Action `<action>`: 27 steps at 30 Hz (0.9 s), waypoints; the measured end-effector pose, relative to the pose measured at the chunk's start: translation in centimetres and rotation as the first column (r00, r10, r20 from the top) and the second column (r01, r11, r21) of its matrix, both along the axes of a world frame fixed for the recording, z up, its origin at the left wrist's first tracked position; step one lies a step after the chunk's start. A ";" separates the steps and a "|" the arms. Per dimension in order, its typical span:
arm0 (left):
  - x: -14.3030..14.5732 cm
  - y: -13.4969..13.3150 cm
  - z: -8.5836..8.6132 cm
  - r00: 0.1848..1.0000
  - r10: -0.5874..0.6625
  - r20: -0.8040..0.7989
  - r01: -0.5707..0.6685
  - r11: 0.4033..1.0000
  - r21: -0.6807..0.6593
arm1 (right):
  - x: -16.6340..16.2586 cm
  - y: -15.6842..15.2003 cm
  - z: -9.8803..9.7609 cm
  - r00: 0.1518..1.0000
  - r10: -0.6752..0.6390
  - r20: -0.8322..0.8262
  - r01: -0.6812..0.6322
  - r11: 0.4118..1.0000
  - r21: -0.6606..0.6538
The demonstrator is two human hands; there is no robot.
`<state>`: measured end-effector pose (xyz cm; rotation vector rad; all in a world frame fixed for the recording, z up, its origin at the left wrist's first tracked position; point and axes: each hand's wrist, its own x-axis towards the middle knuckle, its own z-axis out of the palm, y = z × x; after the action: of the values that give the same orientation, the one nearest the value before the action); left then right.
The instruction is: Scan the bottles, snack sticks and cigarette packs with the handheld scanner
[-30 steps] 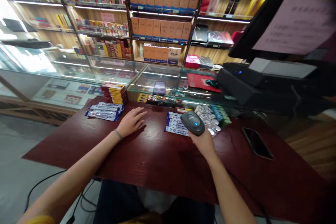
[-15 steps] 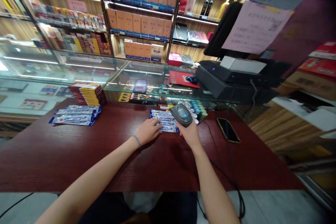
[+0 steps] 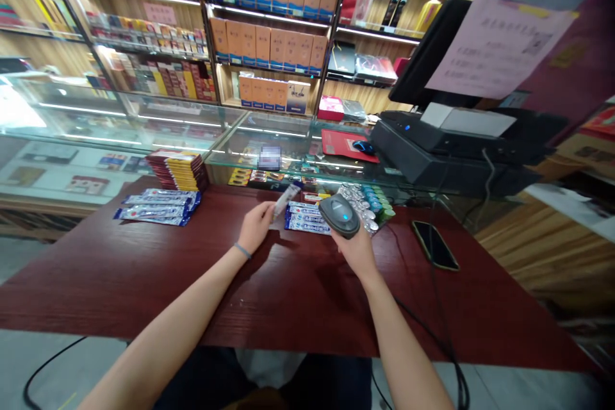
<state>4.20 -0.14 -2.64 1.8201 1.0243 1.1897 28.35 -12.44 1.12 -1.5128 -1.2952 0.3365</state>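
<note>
My left hand (image 3: 256, 225) is closed on one blue-and-white candy stick pack (image 3: 287, 198), lifted and tilted above the dark red table (image 3: 144, 269). My right hand (image 3: 356, 248) grips a black handheld barcode scanner (image 3: 339, 215) with a blue light, held just right of the lifted pack. Under both lies a small pile of the same stick packs (image 3: 305, 218). A second pile of these packs (image 3: 156, 207) lies at the table's far left.
A stack of red and yellow boxes (image 3: 179, 170) stands by the glass counter (image 3: 269, 141). Round foil-topped items (image 3: 368, 205) sit right of the scanner. A black phone (image 3: 435, 245) lies further right. A register with screen (image 3: 456, 141) stands on the counter. Shelves of goods fill the back.
My left hand went from resting flat on the table to the pile beside the scanner and has lifted one stick pack. The right hand with the scanner stayed near the pile.
</note>
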 end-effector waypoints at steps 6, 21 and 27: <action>-2.2 2.4 0.6 0.898 0.003 0.441 0.304 0.719 -0.625 | -0.7 -0.2 -0.6 0.993 0.099 0.069 -0.089 0.986 -0.140; -2.7 2.4 0.5 0.856 0.002 0.517 0.382 0.671 -0.635 | -1.3 -0.6 -0.2 0.954 0.245 0.174 -0.188 0.938 -0.291; -3.0 2.5 0.8 0.831 0.016 0.556 0.386 0.702 -0.598 | -1.2 -0.5 -0.4 0.961 0.228 0.157 -0.172 0.937 -0.305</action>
<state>1.19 2.39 -1.87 0.8906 0.7691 0.9071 27.16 -12.93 0.76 -1.6908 -1.6138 0.5443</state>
